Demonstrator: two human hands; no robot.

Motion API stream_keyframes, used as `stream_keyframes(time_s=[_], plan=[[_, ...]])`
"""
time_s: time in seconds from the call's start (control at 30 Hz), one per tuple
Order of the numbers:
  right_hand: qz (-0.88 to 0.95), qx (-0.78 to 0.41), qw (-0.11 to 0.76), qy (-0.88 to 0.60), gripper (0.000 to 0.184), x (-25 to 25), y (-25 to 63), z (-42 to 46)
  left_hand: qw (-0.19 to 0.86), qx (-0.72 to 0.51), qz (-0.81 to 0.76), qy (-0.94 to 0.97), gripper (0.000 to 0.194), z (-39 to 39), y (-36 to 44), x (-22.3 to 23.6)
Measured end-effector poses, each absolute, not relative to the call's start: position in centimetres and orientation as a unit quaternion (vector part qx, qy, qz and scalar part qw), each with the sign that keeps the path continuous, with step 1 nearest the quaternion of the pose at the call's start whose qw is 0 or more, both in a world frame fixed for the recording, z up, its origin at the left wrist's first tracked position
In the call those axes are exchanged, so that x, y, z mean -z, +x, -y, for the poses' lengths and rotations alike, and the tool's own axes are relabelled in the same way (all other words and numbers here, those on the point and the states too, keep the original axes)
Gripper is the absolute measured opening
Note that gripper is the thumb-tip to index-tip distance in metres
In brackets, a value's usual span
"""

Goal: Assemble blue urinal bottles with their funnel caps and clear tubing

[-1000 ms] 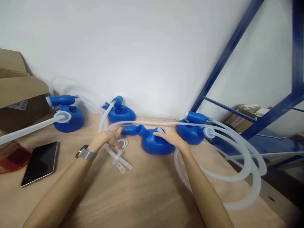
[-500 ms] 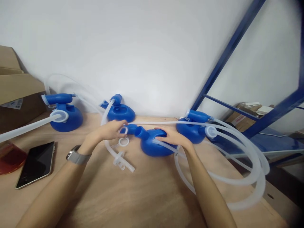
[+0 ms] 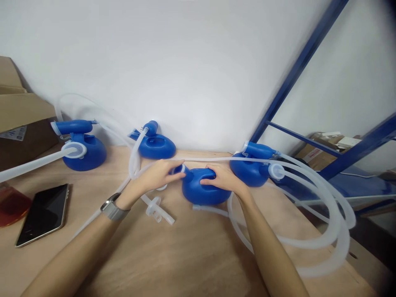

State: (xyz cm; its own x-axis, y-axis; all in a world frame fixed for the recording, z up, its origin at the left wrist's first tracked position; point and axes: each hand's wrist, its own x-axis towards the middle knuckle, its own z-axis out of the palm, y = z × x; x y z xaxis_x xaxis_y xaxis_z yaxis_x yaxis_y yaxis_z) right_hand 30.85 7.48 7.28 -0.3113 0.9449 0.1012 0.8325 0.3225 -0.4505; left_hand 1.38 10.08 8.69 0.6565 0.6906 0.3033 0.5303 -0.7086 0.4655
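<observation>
A blue plastic urinal bottle [image 3: 198,192] stands on the wooden table, its short neck tilted up to the left. My right hand [image 3: 227,179] is closed around the handle on its top, thumb on the near side. With thumb and fingers my left hand [image 3: 159,175] grips a blue plastic funnel piece [image 3: 178,169] with a pale rim, which meets the bottle's mouth; whether it is seated there I cannot tell. Below that hand lie a partly covered white ring cap [image 3: 162,187] and a clear tube connector [image 3: 154,207]. A thin clear tube [image 3: 210,210] rests in front of the bottle.
Similar blue bottles with hoses stand at the left [image 3: 85,154], back [image 3: 157,147] and right [image 3: 249,171]. Coiled clear hose [image 3: 334,229] hangs over the table's right side. A phone [image 3: 43,214], a red-brown container [image 3: 12,208] and a cardboard box [image 3: 27,111] are at left; a blue metal frame [image 3: 297,78] at right.
My left hand has moved right, bringing the blue funnel piece to the bottle's mouth. The thin tube's end has dropped from the bottle's top to the table. My right hand stays on the handle.
</observation>
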Motion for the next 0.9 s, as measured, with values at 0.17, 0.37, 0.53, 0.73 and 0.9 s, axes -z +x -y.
stream_keyframes(time_s=[0.17,0.37,0.53,0.73,0.9], plan=[[0.780,-0.135,0.200,-0.577,0.042,-7.0,30.3,-7.8,0.141,-0.209,-0.381,0.890,0.031,-9.5,2.6,-8.7],[0.784,-0.138,0.220,-0.564,0.045,-6.5,30.2,-7.9,0.132,-0.310,-0.458,0.822,0.041,-8.6,6.2,-5.4],[0.787,-0.148,0.220,-0.557,0.048,-6.6,30.3,-7.8,0.120,-0.445,-0.334,0.822,0.030,-8.4,6.8,-3.0],[0.783,-0.158,0.212,-0.563,0.047,-6.7,30.5,-7.9,0.078,-0.461,-0.275,0.840,0.030,-8.1,6.5,-2.4],[0.781,-0.151,0.201,-0.572,0.045,-6.4,30.9,-8.1,0.187,-0.382,-0.277,0.861,0.055,-9.4,5.4,-3.5]])
